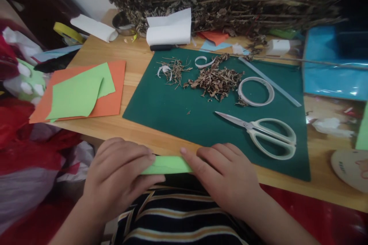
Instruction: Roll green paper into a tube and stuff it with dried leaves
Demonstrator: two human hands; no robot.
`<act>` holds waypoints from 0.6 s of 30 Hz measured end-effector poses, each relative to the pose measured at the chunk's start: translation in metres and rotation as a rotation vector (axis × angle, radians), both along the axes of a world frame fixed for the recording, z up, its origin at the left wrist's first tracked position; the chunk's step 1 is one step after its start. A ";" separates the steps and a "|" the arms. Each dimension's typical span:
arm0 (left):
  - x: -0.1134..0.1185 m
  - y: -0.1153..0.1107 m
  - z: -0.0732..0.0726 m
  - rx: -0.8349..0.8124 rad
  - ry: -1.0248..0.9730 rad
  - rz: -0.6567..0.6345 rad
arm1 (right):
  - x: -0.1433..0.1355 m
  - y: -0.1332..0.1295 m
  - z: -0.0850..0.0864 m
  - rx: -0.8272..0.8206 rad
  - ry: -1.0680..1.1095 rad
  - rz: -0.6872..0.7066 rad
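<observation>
A narrow rolled or folded strip of light green paper (168, 165) is held level near the table's front edge, close to my body. My left hand (119, 172) closes on its left end, thumb below and fingers above. My right hand (225, 170) grips the other end, with the index finger lying along the top. Just beyond the hands lies a dark green cutting mat (172, 111). On the mat rest open-handled scissors (253, 128), a heap of crumbled dried leaves (217, 80), a small pile of dry stems (176, 72) and a roll of tape (240, 91).
Orange paper (116, 101) and green sheets (76, 95) lie at the left. Behind the mat are a white paper roll (168, 34) and a large bundle of dried plants (218, 0). A blue plastic package (330, 72) and a round pale object (352, 166) sit at the right.
</observation>
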State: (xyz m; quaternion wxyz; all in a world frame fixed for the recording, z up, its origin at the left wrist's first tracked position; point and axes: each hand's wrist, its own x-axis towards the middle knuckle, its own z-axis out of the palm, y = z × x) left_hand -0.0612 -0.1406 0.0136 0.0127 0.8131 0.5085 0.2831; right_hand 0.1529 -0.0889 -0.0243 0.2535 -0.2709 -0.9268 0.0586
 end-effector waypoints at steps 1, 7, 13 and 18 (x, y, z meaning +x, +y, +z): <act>-0.001 -0.003 -0.004 -0.042 -0.152 0.022 | 0.000 0.000 0.000 0.001 0.027 -0.001; 0.011 -0.016 -0.026 -0.187 -0.865 0.006 | -0.002 -0.003 0.000 -0.008 0.129 0.030; 0.021 -0.011 -0.023 -0.198 -1.041 -0.076 | -0.004 -0.002 0.003 -0.095 0.216 0.052; 0.020 -0.010 -0.025 -0.229 -1.107 -0.140 | -0.004 -0.003 0.002 -0.204 0.224 0.079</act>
